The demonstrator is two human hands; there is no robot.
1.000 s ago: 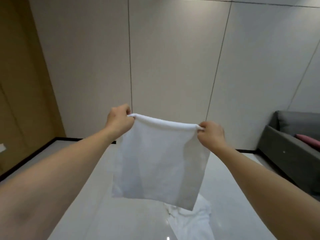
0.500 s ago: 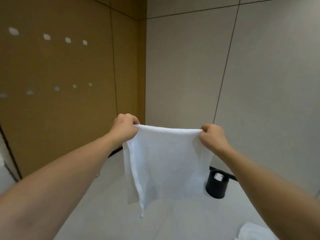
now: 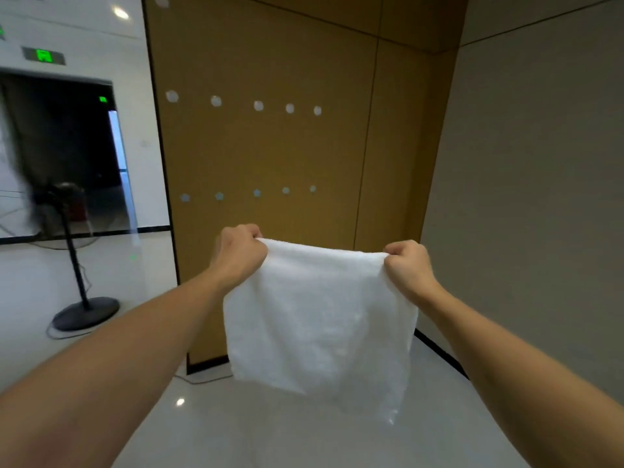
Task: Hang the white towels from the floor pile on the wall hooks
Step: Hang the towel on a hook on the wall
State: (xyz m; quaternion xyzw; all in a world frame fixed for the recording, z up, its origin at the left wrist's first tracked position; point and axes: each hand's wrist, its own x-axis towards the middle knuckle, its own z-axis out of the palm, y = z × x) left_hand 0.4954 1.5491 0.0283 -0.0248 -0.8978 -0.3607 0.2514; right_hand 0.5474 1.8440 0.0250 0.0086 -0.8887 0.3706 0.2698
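A white towel (image 3: 320, 322) hangs spread in front of me, held by its top edge. My left hand (image 3: 240, 255) grips the top left corner and my right hand (image 3: 407, 263) grips the top right corner. Straight ahead stands a brown wall panel (image 3: 270, 153) with two rows of small white hooks: an upper row (image 3: 258, 105) above head height of the towel and a lower row (image 3: 256, 193) just above my hands. The floor pile is out of view.
A black standing fan (image 3: 72, 251) with a round base stands on the pale floor (image 3: 236, 430) at the left, its cable trailing. A dark doorway (image 3: 67, 157) lies behind it. A grey wall (image 3: 540, 214) closes the right side.
My view has swung left from the grey wall to the brown hook panel. Both hands keep hold of the towel's top corners, and the towel pile and black bin have left the view.
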